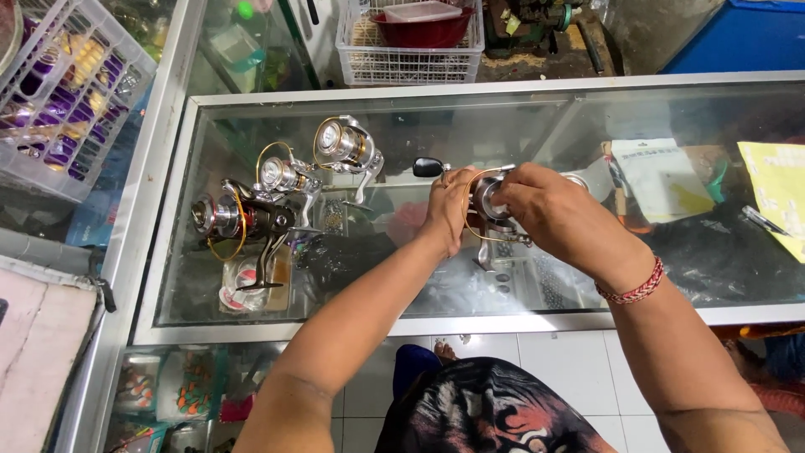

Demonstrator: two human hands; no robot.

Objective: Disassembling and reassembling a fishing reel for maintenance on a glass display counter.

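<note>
A spinning reel (490,214) is being steadied above the glass counter (537,319) by the closed left hand (449,210), while its spool is being gripped by the right hand (541,201).

A single camera sits on the person's head and looks steeply down, almost straight over the glass tabletop (470,323). It faces forward and downward, so the person's own chest fills the near bottom edge and both forearms run up from there into the middle of the picture. The view is close: the left hand (449,210) and right hand (545,205) lie near the centre. The far edge takes in a white basket (408,63), the left edge a tilted crate (67,92). No second view overlaps it.
</note>
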